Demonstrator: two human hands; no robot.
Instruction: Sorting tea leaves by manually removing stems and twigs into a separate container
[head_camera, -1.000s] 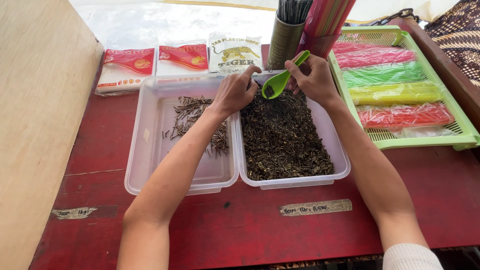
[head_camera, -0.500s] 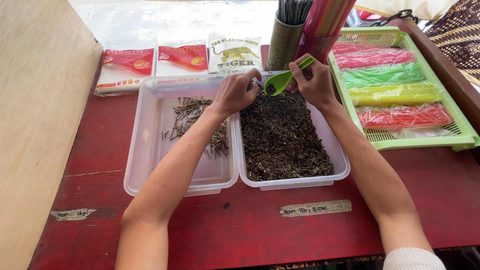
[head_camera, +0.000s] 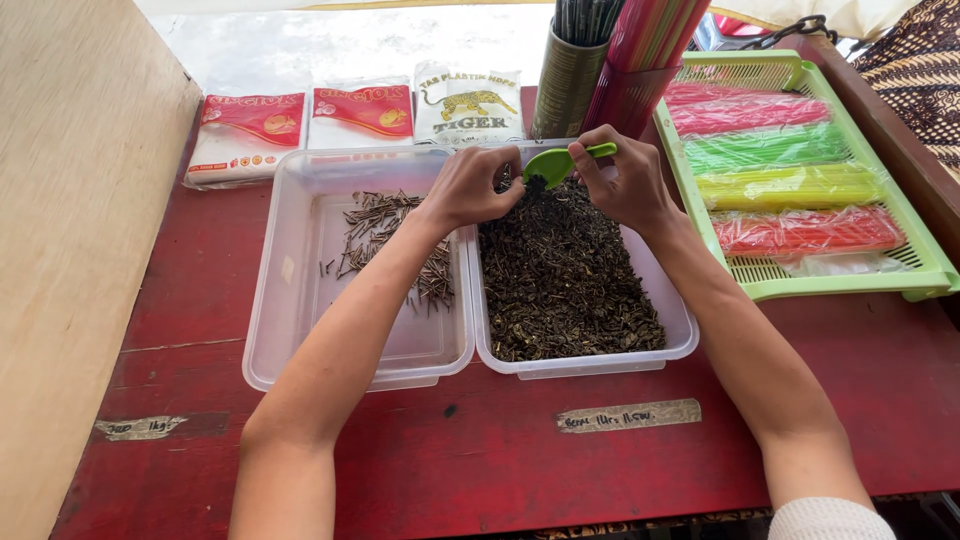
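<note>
My right hand (head_camera: 618, 180) grips a small green plastic scoop (head_camera: 558, 162) over the far end of the right clear tub (head_camera: 678, 330), which is filled with dark loose bits (head_camera: 565, 280). My left hand (head_camera: 470, 188) reaches in beside the scoop, its fingertips pinched at the scoop's bowl. I cannot tell whether those fingers hold a bit. The left clear tub (head_camera: 290, 290) holds a thin scatter of dark stick-like pieces (head_camera: 385, 240) near its far side.
Three flat packets (head_camera: 355, 115) lie behind the tubs on the red table (head_camera: 500, 470). A metal can (head_camera: 570, 85) and a red cup (head_camera: 628, 95) hold tall sticks. A green basket (head_camera: 830, 280) with coloured bundles sits right. A wooden board (head_camera: 70, 250) runs along the left.
The scoop has tipped from raised and tilted down to near the dark bits, and both hands have drawn closer together at the far end of the right tub.
</note>
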